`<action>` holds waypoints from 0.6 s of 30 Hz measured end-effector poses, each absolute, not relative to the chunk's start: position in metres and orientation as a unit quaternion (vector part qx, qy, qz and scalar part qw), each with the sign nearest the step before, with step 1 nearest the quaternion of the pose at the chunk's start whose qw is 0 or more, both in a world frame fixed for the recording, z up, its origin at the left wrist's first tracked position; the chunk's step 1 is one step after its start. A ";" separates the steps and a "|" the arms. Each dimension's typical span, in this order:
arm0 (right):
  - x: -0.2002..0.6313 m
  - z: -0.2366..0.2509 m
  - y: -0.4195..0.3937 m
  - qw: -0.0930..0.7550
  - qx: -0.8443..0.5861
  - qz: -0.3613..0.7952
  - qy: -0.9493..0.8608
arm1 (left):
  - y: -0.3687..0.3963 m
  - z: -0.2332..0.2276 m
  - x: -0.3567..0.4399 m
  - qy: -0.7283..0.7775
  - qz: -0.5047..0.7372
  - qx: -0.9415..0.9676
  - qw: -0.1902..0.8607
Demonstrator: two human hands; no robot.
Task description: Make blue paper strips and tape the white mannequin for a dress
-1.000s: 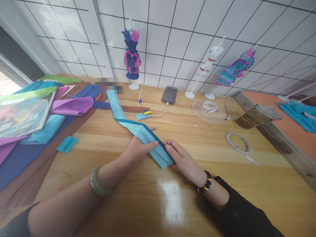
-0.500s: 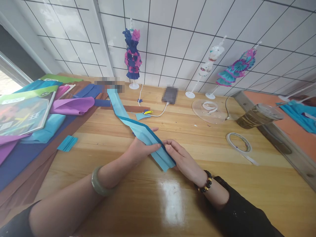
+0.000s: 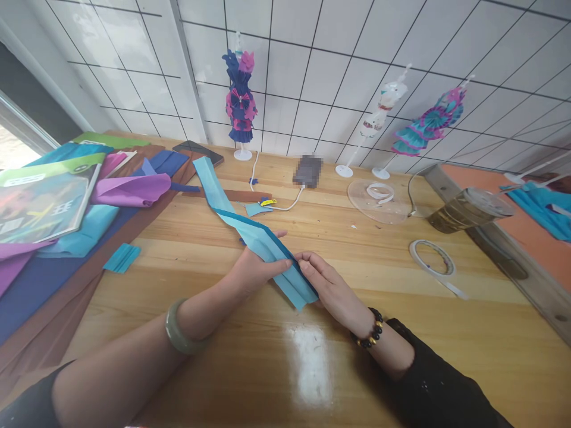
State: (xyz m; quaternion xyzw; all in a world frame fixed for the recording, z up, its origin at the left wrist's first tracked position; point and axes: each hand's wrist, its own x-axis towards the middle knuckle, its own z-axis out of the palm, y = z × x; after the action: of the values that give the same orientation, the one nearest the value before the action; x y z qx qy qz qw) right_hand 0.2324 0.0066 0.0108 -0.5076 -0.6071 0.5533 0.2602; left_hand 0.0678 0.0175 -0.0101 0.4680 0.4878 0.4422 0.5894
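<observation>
A long light-blue crepe paper strip [image 3: 254,235] with a darker blue edge runs from the back of the table down to my hands. My left hand [image 3: 256,270] is under the strip near its front end, its thumb pressed on top. Beside it, my right hand [image 3: 328,285] pinches the dark edge between thumb and fingers. The strip's far end lies by a dark flat phone-like object [image 3: 198,153]. A small folded piece of teal paper [image 3: 122,258] rests on the table to the left.
Sheets of coloured paper and a clear packet [image 3: 44,196] are piled at left. Paper-dressed doll forms [image 3: 241,98] stand along the tiled wall. A roll of white tape [image 3: 432,258] and a brown cup [image 3: 464,211] are at right, near an orange-topped surface [image 3: 499,220].
Both hands and the strip have stayed almost in the same place. The view has shifted very slightly.
</observation>
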 end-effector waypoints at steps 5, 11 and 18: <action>0.234 0.010 0.006 0.263 -0.505 0.549 -0.611 | 0.018 -0.012 0.067 0.482 0.446 0.464 0.594; 0.233 0.009 0.007 0.263 -0.508 0.543 -0.615 | 0.018 -0.011 0.067 0.481 0.446 0.461 0.598; 0.232 0.011 0.006 0.262 -0.515 0.534 -0.618 | 0.017 -0.007 0.067 0.473 0.454 0.437 0.615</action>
State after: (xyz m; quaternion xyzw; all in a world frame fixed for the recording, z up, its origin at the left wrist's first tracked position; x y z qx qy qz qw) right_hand 0.2317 0.0060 0.0110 -0.5146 -0.6179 0.5338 0.2617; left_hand 0.0667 0.0172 -0.0071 0.4372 0.4730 0.4543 0.6154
